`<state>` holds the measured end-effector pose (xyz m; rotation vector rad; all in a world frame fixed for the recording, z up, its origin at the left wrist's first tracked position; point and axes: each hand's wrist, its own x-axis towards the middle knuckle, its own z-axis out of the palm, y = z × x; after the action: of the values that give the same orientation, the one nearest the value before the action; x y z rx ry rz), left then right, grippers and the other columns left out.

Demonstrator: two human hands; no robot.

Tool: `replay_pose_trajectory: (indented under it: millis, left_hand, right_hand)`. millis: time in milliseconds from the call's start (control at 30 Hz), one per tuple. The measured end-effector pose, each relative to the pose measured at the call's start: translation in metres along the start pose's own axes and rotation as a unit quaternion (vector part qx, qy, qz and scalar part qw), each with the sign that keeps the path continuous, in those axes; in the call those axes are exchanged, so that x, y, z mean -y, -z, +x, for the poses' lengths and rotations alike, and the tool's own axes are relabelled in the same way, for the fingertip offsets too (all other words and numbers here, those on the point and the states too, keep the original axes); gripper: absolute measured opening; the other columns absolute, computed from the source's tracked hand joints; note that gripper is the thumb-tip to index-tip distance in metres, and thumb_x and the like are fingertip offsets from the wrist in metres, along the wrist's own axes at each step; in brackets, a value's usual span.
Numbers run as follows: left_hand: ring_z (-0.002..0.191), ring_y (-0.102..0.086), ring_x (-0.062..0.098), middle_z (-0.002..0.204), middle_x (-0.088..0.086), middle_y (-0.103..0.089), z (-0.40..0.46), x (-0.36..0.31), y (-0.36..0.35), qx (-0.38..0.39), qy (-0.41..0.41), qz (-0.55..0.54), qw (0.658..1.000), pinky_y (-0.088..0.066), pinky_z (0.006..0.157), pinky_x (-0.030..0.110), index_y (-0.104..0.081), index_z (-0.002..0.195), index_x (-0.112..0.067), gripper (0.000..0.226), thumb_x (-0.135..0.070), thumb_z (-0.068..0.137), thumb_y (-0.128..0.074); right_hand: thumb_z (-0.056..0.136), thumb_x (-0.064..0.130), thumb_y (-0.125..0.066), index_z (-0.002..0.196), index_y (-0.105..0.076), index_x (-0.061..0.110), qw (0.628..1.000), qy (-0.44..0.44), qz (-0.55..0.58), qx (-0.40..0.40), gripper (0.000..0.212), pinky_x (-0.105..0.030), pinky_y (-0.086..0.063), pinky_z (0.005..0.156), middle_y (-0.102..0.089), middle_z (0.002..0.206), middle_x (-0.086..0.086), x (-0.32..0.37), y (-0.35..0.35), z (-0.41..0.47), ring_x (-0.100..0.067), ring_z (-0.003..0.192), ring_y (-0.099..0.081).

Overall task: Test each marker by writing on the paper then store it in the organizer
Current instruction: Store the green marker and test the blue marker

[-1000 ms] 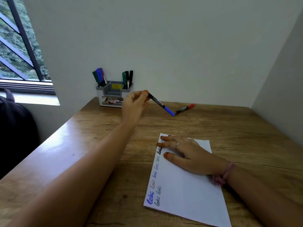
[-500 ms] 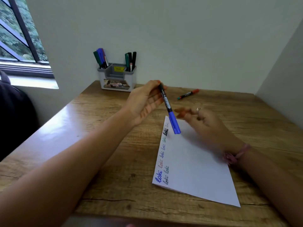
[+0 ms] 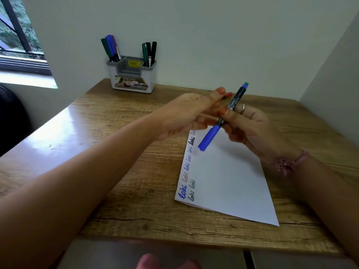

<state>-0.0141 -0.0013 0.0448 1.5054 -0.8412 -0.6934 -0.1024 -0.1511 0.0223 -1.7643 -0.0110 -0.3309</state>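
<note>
The blue marker [image 3: 223, 117] is held up over the far end of the paper [image 3: 229, 177], tilted with its blue cap low and toward the person, and the right hand [image 3: 250, 129] grips the barrel between thumb and fingers. The left hand [image 3: 186, 113] is right against the marker's middle with its fingers loosely bent; whether it is actually pinching anything I cannot tell, since the fingertips blur behind the barrel. The step looks like uncapping — best done by steadying the barrel in the right hand, pulling the blue cap straight off with the left, and keeping the cap in hand for recapping. Then write the next word in the free space beside the existing "loki" lines, pressing lightly. At the back of the table [image 3: 116, 156], against the wall, stands the organizer [image 3: 132, 78]: its left compartment holds green and blue markers, its right compartment dark ones, all upright — the middle section appears unoccupied.
</note>
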Motion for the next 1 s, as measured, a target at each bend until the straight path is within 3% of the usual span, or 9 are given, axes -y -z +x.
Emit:
replay_pose_trajectory:
  millis: [133,267,333,400,467,567,767,867,1000]
  left_hand:
    - [0.083,-0.069,0.007,0.1,-0.001,-0.068,-0.007,-0.001,-0.008,0.085,0.026,0.121,0.989,-0.055,0.071,0.017,-0.061,0.099,-0.022,0.023,-0.036,0.095,-0.043]
    - [0.064,-0.053,0.006,0.08,0.001,-0.055,-0.007,0.002,-0.015,0.062,-0.001,0.098,0.993,-0.055,0.068,0.021,-0.051,0.092,-0.014,0.016,-0.022,0.099,-0.039]
    - [0.055,-0.039,0.004,0.069,-0.003,-0.042,-0.007,0.006,-0.02,0.056,-0.026,0.084,0.994,-0.046,0.054,0.02,-0.045,0.088,-0.014,0.018,-0.021,0.101,-0.035]
    - [0.049,-0.03,0.003,0.061,-0.008,-0.035,-0.006,0.01,-0.024,0.055,-0.042,0.058,0.996,-0.03,0.046,0.017,-0.044,0.089,-0.017,0.017,-0.021,0.102,-0.033]
    - [0.046,-0.024,0.004,0.056,-0.01,-0.031,-0.007,0.012,-0.026,0.054,-0.054,0.039,0.996,-0.022,0.041,0.016,-0.044,0.092,-0.018,0.015,-0.02,0.102,-0.033]
    - [0.042,-0.021,0.004,0.051,-0.011,-0.029,-0.007,0.012,-0.027,0.053,-0.072,0.017,0.996,-0.017,0.038,0.015,-0.041,0.091,-0.016,0.013,-0.018,0.101,-0.033]
    - [0.039,-0.016,0.006,0.054,-0.002,-0.021,-0.01,0.014,-0.031,0.056,-0.085,0.015,0.995,-0.015,0.036,0.013,-0.047,0.104,-0.024,0.014,-0.026,0.102,-0.032]
    - [0.041,-0.015,0.007,0.055,-0.003,-0.02,-0.009,0.012,-0.03,0.059,-0.078,0.024,0.995,-0.012,0.038,0.014,-0.046,0.098,-0.029,0.013,-0.03,0.101,-0.034]
    - [0.046,-0.016,0.01,0.058,-0.002,-0.022,-0.009,0.006,-0.016,0.08,-0.054,0.1,0.99,-0.013,0.04,0.019,-0.048,0.094,-0.036,0.012,-0.036,0.099,-0.038]
  right_hand:
    - [0.092,0.019,-0.052,0.082,-0.064,0.016,0.996,0.077,-0.035,-0.025,0.016,-0.012,-0.041,0.054,-0.06,0.057,0.015,0.002,0.002,0.001,0.001,0.054,-0.053]
    - [0.083,0.036,-0.059,0.091,-0.066,0.011,0.996,0.079,-0.013,-0.029,0.027,-0.038,-0.053,0.079,-0.069,0.084,-0.003,-0.002,0.002,0.002,-0.016,0.075,-0.065]
    - [0.082,0.036,-0.056,0.102,-0.062,0.002,0.997,0.078,0.016,-0.022,0.04,-0.04,-0.052,0.086,-0.066,0.101,-0.019,-0.003,0.001,0.002,-0.023,0.087,-0.067]
    - [0.082,0.036,-0.055,0.109,-0.059,0.003,0.996,0.085,0.031,-0.019,0.043,-0.044,-0.049,0.094,-0.061,0.113,-0.023,-0.002,-0.002,0.001,-0.03,0.104,-0.063]
    - [0.084,0.037,-0.054,0.106,-0.062,0.011,0.994,0.105,0.039,-0.01,0.035,-0.044,-0.046,0.099,-0.062,0.112,-0.012,-0.002,-0.002,0.001,-0.03,0.112,-0.059]
    - [0.085,0.037,-0.052,0.095,-0.065,0.024,0.991,0.132,0.031,-0.006,0.021,-0.036,-0.047,0.096,-0.065,0.103,0.007,-0.001,-0.003,0.0,-0.019,0.104,-0.059]
    - [0.088,0.037,-0.05,0.09,-0.065,0.027,0.986,0.163,0.027,-0.007,0.018,-0.041,-0.044,0.1,-0.063,0.108,0.008,0.0,-0.001,-0.002,-0.017,0.105,-0.056]
    - [0.089,0.037,-0.05,0.094,-0.066,0.026,0.984,0.177,0.024,-0.011,0.02,-0.042,-0.045,0.099,-0.063,0.104,0.004,0.001,0.001,-0.003,-0.024,0.106,-0.057]
    - [0.081,0.047,-0.061,0.095,-0.069,0.025,0.986,0.16,0.018,-0.034,0.027,-0.044,-0.047,0.096,-0.068,0.098,0.007,-0.001,0.0,-0.002,-0.02,0.102,-0.06]
